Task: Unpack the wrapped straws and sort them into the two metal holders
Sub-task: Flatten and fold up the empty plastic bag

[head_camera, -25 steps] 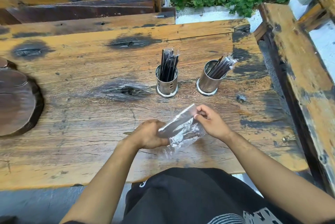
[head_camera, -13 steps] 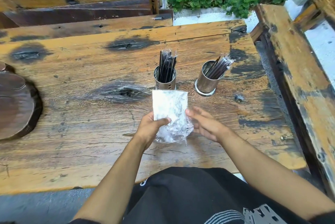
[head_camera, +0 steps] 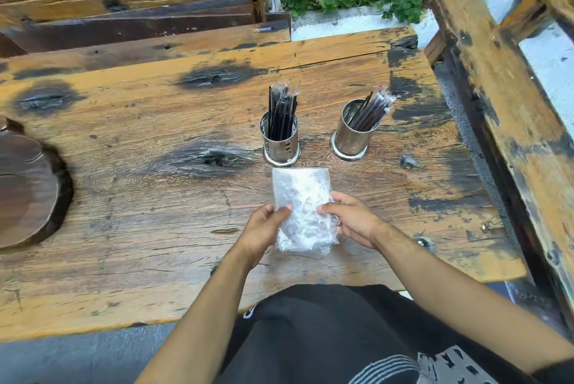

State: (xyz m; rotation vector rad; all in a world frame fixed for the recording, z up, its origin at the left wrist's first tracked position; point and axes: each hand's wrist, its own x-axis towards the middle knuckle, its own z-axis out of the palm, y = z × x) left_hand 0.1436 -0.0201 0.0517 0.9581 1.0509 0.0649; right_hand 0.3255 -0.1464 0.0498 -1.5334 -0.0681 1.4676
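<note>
Held above the table [head_camera: 155,197] between both hands: a crumpled clear plastic bag [head_camera: 302,206], flat and upright, just in front of the two metal holders. Left hand [head_camera: 264,233] pinching its left edge, thumb on the front; right hand [head_camera: 352,222] doing the same on the right edge, so each grip narrow and closed on thin film. Looks empty or nearly so, though the creases and glare hide any straw left inside. Likely almost weightless, limp, slick and noisy; apt to sag or slide out of a loose pinch, but not fragile. Best taken by the edges as here, or bunched in one fist. Wrapped straws [head_camera: 281,113] standing nearly upright in the left holder [head_camera: 281,142]; a second bundle [head_camera: 371,110] leaning toward the right in the right holder [head_camera: 351,138]. Probably light, thin and springy in slippery sleeves; safest gripped mid-length, several together. Sorting seems close to finished.
</note>
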